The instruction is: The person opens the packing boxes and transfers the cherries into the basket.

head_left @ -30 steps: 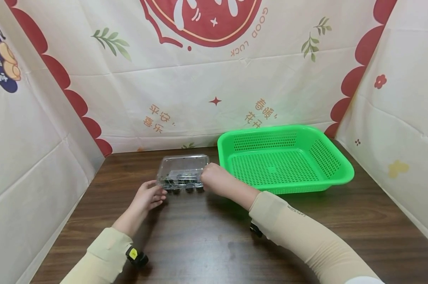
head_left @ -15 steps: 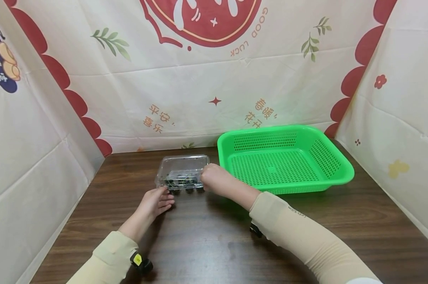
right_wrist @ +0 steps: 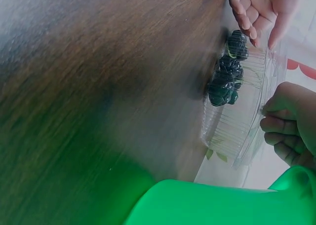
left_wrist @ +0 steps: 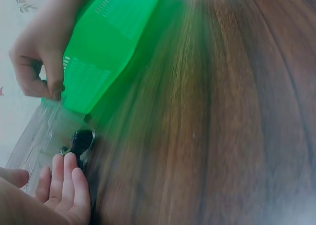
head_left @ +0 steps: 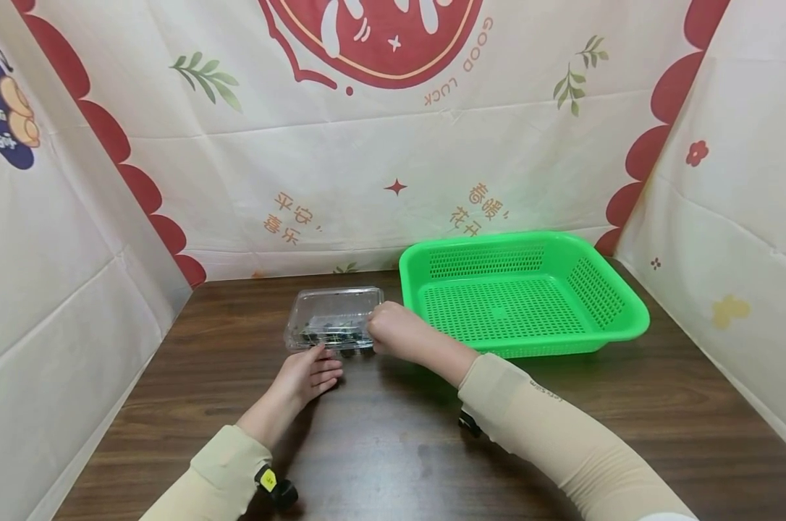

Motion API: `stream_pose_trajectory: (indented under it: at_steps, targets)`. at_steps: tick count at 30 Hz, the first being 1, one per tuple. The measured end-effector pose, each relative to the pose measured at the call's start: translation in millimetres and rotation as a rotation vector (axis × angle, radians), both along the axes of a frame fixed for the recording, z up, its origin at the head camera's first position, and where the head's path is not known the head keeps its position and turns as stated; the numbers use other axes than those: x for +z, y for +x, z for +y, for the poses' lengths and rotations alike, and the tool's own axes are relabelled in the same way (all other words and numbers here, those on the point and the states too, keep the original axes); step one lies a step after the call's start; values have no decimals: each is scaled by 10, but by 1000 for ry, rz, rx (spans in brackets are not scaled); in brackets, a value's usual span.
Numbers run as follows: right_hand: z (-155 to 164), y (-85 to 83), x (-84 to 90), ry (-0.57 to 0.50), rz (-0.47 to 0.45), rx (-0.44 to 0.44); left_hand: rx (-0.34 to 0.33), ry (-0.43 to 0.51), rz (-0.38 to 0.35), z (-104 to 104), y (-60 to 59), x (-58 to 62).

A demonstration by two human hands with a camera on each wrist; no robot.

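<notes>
A clear plastic clamshell box (head_left: 337, 304) stands at the back of the wooden table. Inside it are several dark, shiny round fruits (right_wrist: 223, 85) with thin green stems, lying along the front side. At the box's right front corner, my right hand (head_left: 396, 331) pinches the rim between thumb and curled fingers. My left hand (head_left: 305, 378) is at the front edge, its thumb tip right at the rim. Its other fingers (left_wrist: 68, 183) are extended below the rim, in front of the fruits. Part of the box's right side is hidden behind my right hand.
A green perforated plastic basket (head_left: 497, 347) stands right of the box, close beside my right hand and forearm. A printed cloth backdrop (head_left: 341, 159) rises behind the table (head_left: 393, 441), with cloth on both sides too.
My left hand has slid rightward along the box's front edge, from its left front corner toward the middle. My right hand has kept its grip at the right corner.
</notes>
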State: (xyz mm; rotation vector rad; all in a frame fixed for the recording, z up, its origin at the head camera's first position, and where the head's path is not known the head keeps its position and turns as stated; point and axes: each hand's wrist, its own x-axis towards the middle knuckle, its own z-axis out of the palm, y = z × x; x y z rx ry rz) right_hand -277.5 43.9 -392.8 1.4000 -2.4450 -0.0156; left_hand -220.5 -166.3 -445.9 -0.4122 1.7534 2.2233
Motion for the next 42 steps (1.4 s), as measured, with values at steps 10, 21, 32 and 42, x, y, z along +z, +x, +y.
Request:
stream_pose_trajectory:
  at_steps: [10, 21, 32, 42]
  targets:
    - [-4, 7, -19, 20, -4, -18, 24, 42, 20, 138, 21, -42]
    - [-2, 14, -14, 4, 14, 3, 54, 61, 45, 235, 23, -64]
    - [-5, 1, -16, 6, 11, 9, 23, 69, 16, 379, 3, -25]
    - [0, 4, -33, 3, -4, -2, 0, 92, 6, 527, 1, -38]
